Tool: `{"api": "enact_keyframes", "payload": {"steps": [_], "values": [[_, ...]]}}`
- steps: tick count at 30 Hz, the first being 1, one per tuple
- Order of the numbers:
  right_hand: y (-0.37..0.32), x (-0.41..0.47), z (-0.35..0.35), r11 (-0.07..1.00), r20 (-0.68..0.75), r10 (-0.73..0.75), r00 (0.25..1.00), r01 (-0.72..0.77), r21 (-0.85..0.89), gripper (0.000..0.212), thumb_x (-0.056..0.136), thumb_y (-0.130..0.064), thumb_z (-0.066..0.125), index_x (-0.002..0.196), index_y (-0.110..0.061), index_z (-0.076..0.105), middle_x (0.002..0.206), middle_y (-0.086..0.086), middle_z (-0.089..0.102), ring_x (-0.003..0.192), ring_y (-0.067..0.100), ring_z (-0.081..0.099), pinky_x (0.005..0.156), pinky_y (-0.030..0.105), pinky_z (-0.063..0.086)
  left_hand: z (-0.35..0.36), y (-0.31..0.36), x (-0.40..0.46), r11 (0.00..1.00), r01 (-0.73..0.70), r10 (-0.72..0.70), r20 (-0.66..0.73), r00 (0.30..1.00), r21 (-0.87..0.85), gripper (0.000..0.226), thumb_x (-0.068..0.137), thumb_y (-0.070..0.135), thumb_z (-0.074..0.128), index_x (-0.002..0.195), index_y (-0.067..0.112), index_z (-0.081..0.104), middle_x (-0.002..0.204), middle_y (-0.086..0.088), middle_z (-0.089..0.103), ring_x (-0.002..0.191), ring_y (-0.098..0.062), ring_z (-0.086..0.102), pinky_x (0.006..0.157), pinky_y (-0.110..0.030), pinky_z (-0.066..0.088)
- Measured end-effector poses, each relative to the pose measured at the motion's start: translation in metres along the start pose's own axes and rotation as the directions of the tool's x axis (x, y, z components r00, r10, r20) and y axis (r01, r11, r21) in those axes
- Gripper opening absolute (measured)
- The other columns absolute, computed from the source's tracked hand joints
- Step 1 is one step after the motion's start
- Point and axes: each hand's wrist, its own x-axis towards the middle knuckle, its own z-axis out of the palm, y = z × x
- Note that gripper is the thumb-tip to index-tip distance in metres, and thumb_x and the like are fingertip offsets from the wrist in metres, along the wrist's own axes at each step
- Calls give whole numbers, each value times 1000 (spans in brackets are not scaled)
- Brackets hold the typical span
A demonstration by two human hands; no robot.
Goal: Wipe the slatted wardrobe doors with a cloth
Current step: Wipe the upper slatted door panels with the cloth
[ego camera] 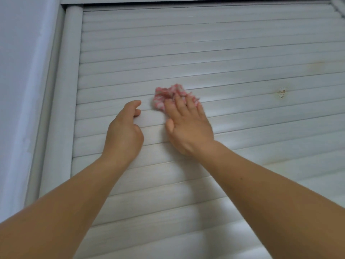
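A white slatted wardrobe door (214,53) fills most of the view. A bunched pink and white cloth (164,95) lies against the slats near the middle. My right hand (186,128) presses the cloth onto the door with its fingers stretched over it. My left hand (124,131) rests on the slats just left of the cloth, fingers loosely curled and holding nothing.
The door's rounded white frame post (63,90) runs down the left side, with a pale wall (20,71) beyond it. A small rusty mark (281,92) and a faint yellowish stain (315,66) show on the slats at the right.
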Motion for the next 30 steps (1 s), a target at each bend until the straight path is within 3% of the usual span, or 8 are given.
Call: {"api": "enact_keyframes", "payload": {"steps": [4, 8, 15, 19, 24, 30], "values": [[2, -6, -1, 995, 22, -94, 995, 95, -15, 53, 98, -31, 27, 150, -34, 13, 159, -7, 1, 146, 17, -6, 117, 38, -7, 4, 5, -3, 1000, -13, 13, 2, 1000, 23, 63, 78, -13, 36, 134, 17, 43, 125, -4, 56, 117, -20, 48, 84, -10, 25], [26, -8, -11, 990, -2, -87, 996, 86, -116, 51, 98, -30, 30, 147, -37, 19, 158, -10, 11, 145, 13, 4, 115, 41, -3, 5, 8, -7, 998, -35, 34, 9, 999, 55, 64, 78, -13, 35, 134, 19, 44, 127, -2, 56, 119, -20, 46, 92, -21, 30], [101, -23, -28, 974, -56, 159, 986, -166, -153, 51, 96, -25, 32, 146, -32, 25, 157, -7, 17, 145, 15, 9, 116, 44, 3, 7, 3, -9, 995, -58, 56, 26, 998, 87, 63, 78, -14, 36, 132, 16, 47, 128, -2, 55, 121, -20, 45, 99, -25, 30], [126, -32, -22, 958, -157, 256, 954, -273, -94, 50, 96, -21, 28, 146, -21, 29, 155, 3, 24, 145, 21, 13, 116, 43, 11, 9, 2, -11, 993, -73, 72, 16, 997, 95, 63, 77, -15, 37, 131, 14, 48, 130, -3, 53, 122, -20, 45, 98, -19, 27], [90, -44, 5, 981, -263, 176, 949, -191, -32, 58, 78, -15, 24, 130, -7, 48, 137, 18, 47, 130, 36, 36, 110, 47, 25, 9, 2, -12, 995, -58, 56, 29, 998, 80, 63, 78, -15, 37, 133, 15, 46, 132, -2, 52, 123, -18, 44, 94, -13, 23], [10, -45, 22, 999, -162, -46, 986, 48, 11, 71, 76, -23, 14, 139, -17, 45, 146, 13, 40, 137, 39, 29, 115, 48, 16, 8, 2, -12, 996, -66, 64, 34, 997, 60, 65, 75, -16, 37, 132, 14, 47, 131, -4, 53, 121, -18, 46, 92, -8, 21]]}}
